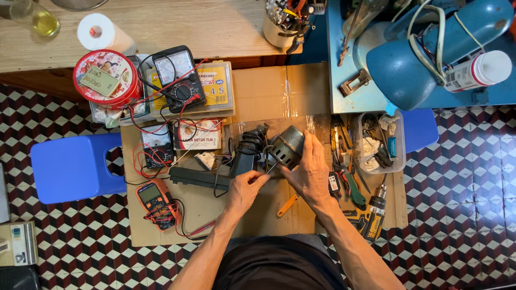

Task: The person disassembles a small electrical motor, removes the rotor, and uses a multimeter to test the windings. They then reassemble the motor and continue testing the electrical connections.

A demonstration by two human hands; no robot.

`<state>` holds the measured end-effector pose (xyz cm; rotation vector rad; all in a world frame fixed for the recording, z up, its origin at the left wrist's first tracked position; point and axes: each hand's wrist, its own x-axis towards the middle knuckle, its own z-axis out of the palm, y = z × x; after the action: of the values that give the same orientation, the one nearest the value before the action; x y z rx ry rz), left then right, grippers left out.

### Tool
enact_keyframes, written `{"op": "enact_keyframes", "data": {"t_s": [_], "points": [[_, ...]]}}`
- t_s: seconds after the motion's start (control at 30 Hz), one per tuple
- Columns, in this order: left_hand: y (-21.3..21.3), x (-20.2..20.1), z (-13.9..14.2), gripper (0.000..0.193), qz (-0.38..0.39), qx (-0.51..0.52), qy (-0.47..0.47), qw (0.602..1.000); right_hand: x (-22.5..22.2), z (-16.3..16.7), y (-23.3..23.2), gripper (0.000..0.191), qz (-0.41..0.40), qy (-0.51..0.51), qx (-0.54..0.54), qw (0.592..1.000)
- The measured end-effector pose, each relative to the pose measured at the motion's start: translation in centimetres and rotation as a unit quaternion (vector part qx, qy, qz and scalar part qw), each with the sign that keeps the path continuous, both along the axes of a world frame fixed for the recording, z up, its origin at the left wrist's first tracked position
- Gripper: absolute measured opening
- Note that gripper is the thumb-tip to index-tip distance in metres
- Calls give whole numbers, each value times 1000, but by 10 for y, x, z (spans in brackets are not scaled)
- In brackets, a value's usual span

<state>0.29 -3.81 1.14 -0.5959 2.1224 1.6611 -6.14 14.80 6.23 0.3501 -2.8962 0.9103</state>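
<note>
My right hand (312, 172) grips a small grey electric motor (287, 146) with a slotted metal housing, held above the cardboard sheet (269, 91) on the floor. My left hand (246, 188) pinches something thin at the motor's lower left side, close to its wires; what it pinches is too small to tell. A black plastic housing with a coiled black cord (248, 150) lies just left of the motor. A long black bar (199, 177) lies under my left hand.
Around me are an orange multimeter (153, 196), two analogue meters (180, 78), a red round tin (105, 78), a blue stool (75, 166), a clear tub of parts (379, 145), pliers (352, 185), a drill (373, 215), and a blue lamp (419, 48) on a blue table.
</note>
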Motion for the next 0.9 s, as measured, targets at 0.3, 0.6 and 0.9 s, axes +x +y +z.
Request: {"op": "enact_keyframes", "data": {"t_s": [0.3,0.6,0.9], "points": [[5,10,7,28,37,-4,5,999,-5,6,0,107,6,-43,8,999],[10,10,12,27,50,-10,18,999,-5,9,2,103,16,-32,-7,999],[11,11,16,24,54,-29,26,998,-4,12,3,102,9,-37,-32,999]]}}
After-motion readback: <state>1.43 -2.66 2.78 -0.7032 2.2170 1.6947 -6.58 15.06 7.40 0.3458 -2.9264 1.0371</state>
